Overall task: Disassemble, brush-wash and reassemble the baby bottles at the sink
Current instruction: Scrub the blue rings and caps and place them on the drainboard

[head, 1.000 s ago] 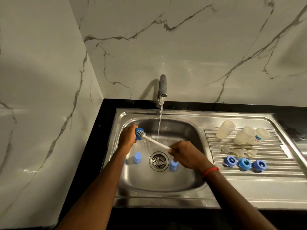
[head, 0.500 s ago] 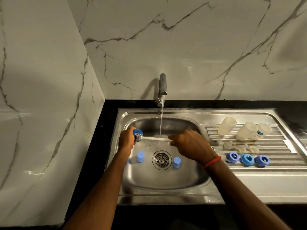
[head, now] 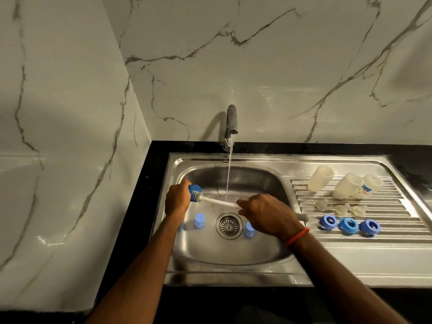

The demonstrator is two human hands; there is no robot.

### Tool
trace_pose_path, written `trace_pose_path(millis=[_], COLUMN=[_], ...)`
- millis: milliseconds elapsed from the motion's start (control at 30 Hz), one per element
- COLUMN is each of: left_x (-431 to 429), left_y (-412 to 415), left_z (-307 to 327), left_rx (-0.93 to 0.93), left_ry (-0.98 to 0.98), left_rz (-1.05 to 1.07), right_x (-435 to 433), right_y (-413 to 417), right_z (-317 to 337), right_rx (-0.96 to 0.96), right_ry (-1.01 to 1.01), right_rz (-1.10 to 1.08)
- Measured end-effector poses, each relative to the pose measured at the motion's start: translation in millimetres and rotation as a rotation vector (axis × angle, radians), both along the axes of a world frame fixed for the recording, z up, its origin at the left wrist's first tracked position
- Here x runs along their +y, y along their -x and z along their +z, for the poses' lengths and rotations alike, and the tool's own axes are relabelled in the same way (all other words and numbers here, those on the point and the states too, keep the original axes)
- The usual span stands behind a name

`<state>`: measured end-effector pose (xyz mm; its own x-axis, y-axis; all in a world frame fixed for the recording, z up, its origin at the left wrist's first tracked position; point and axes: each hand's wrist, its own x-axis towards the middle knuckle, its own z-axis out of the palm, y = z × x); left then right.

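On drainboard (head: 385, 206): 3 bottles (head: 347, 185), 3 rings (head: 348, 226)

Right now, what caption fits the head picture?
Left hand grips a blue cap; right hand works the brush inside.

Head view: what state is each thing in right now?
Steel tap: running.
Blue plastic cap: held in left hand, brush bristles at its mouth.
White-handled bottle brush: gripped by right hand.
Two pale blue caps: upright, loose in steel basin.
Three clear plastic bottles: open, unassembled, on ribbed drainboard.
Three blue screw rings: off, lying flat.
Three clear teats: detached.
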<state>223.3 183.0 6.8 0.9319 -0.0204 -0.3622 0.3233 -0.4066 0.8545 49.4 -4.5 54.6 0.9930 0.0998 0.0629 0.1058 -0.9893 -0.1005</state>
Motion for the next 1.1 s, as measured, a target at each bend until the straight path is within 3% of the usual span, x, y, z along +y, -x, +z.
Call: trace_pose_path(millis=[100,233,300,400,533,700,833,967,1100], left_x=[-2,-11,-15,-13,-8,-15,-20,-13,-17], left_y=[6,-3,-10,-18,-11,-14,-23,-21,-17], left_z=[0,14,22,23,16,23,45,37,32], left_rx=[0.016,-0.024,-0.062,-0.053,-0.054,-0.101,-0.17,-0.118,-0.125], left_ry=[0.002,0.012,0.013,0.025,0.0,-0.013,-0.039,-0.017,-0.009], left_rz=[-0.019,-0.016,-0.001,0.025,-0.014,-0.024,-0.002,0.027,-0.01], right_x=[-15,-6,4,12,-1,2,22,8,-9], right_y=[-6,-5,-2,-1,-5,-8,-7,-15,-17], right_z=[10,-6,-19,-23,-7,-15,-21,4,8], right_rx=[-0.043,-0.111,-0.063,0.033,0.045,-0.054,0.038,0.06,0.034], right_ry=[-0.026,-0.063,-0.1,-0.28,-0.359,-0.23,-0.384,-0.333,-0.334], right_rz=[-0.015,-0.213,-0.254,-0.196,-0.07,-0.322,-0.315,-0.209,-0.328])
